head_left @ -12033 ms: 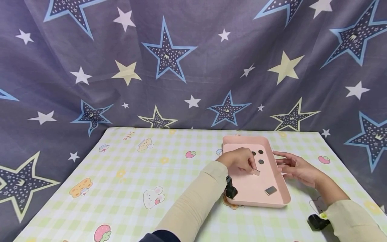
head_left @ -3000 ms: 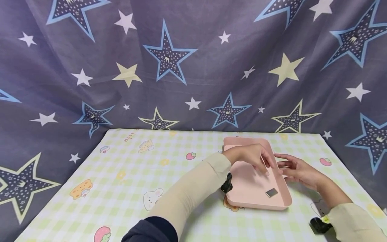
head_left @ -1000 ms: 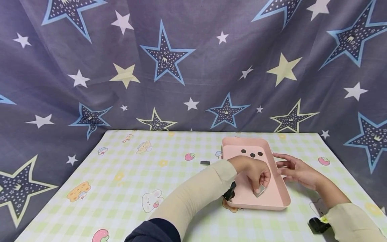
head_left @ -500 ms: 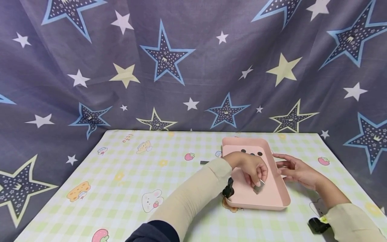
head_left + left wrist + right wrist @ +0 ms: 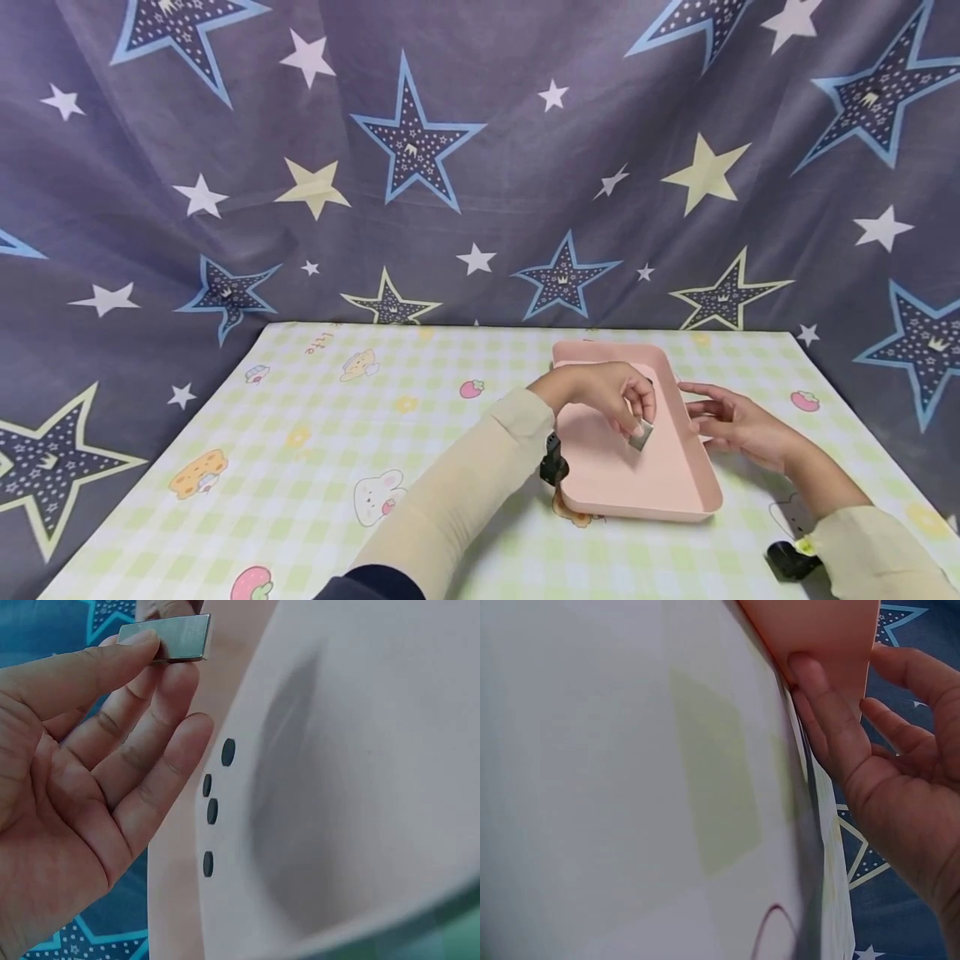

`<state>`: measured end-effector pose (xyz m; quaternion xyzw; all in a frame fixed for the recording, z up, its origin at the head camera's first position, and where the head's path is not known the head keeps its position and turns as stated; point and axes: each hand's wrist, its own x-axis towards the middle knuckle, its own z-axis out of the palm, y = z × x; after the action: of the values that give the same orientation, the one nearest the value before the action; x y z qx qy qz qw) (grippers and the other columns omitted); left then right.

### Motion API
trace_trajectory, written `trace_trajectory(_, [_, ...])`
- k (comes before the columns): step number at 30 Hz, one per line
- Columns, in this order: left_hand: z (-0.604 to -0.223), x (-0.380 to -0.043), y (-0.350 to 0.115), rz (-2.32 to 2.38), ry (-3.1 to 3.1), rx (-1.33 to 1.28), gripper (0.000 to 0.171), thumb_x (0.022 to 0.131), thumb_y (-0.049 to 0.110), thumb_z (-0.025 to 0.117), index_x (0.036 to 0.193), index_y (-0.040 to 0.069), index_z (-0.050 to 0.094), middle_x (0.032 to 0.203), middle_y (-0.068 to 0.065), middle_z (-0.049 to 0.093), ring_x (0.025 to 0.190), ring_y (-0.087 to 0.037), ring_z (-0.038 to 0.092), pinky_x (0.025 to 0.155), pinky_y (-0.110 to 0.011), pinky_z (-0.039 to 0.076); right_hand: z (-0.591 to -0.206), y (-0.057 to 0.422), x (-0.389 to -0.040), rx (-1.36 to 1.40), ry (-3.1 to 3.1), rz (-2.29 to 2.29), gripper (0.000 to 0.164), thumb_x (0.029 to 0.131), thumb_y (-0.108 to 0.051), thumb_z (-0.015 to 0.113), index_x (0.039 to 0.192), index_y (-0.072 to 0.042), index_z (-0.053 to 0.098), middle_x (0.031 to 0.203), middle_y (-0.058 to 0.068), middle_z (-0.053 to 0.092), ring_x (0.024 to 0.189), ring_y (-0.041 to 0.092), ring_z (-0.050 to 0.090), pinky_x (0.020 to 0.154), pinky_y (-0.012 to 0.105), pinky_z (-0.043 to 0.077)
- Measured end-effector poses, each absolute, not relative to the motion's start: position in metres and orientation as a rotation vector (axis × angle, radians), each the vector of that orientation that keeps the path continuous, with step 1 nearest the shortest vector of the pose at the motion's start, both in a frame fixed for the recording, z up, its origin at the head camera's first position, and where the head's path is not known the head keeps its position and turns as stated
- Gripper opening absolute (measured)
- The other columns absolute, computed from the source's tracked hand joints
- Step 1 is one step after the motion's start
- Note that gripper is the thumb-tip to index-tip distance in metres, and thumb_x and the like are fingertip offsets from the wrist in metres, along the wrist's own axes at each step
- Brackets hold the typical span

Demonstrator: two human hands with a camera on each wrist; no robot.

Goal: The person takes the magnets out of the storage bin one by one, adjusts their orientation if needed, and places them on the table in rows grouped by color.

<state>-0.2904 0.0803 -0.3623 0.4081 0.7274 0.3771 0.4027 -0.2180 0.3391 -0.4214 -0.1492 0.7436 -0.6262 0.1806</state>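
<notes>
A pink tray (image 5: 637, 492) stands on the right part of the table. Over its floor my left hand (image 5: 606, 398) pinches a flat, shiny silver rectangular block (image 5: 643, 437) between thumb and fingers. In the left wrist view the block (image 5: 180, 639) lies across the fingertips under the thumb, with the other fingers spread below. Several small dark discs (image 5: 212, 811) lie in the tray beyond; in the head view my left hand hides most of them. My right hand (image 5: 742, 425) rests its fingertips against the tray's outer right wall, also seen on the wall (image 5: 825, 630) in the right wrist view.
A checked tablecloth (image 5: 315, 467) with printed cartoons covers the table. Behind it hangs a dark star-patterned curtain (image 5: 480, 208). Black wrist cameras (image 5: 553, 462) are strapped to both forearms, the left one close to the tray's left edge.
The silver block lay near the tray's front right; my left hand has taken it and moved it back, off the floor. The dark bar left of the tray is now hidden. Right hand unmoved.
</notes>
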Motion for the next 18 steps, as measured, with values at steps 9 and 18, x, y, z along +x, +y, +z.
trace_trajectory(9, [-0.353,-0.288,0.064,1.097,1.870,1.074,0.014,0.083,-0.010,0.067,0.095,-0.003,0.065,0.082,-0.011,0.067,0.071,-0.018,0.068,0.070,-0.034,0.057,-0.423,0.338,-0.218,-0.405,2.126,-1.745,0.063,0.099,-0.007,0.055,0.152,-0.002,0.022,0.130,0.017,0.048,0.107,0.016,0.062,0.085,0.041,0.055])
trace_trajectory(18, [-0.348,-0.288,0.045,1.195,1.914,1.082,0.016,0.080,-0.011,0.070,0.092,-0.002,0.065,0.080,-0.005,0.066,0.072,-0.015,0.067,0.071,-0.031,0.058,-0.422,0.337,-0.215,-0.447,2.086,-1.792,0.056,0.100,-0.005,0.053,0.151,-0.009,0.031,0.130,0.013,0.051,0.108,0.016,0.062,0.085,0.040,0.055])
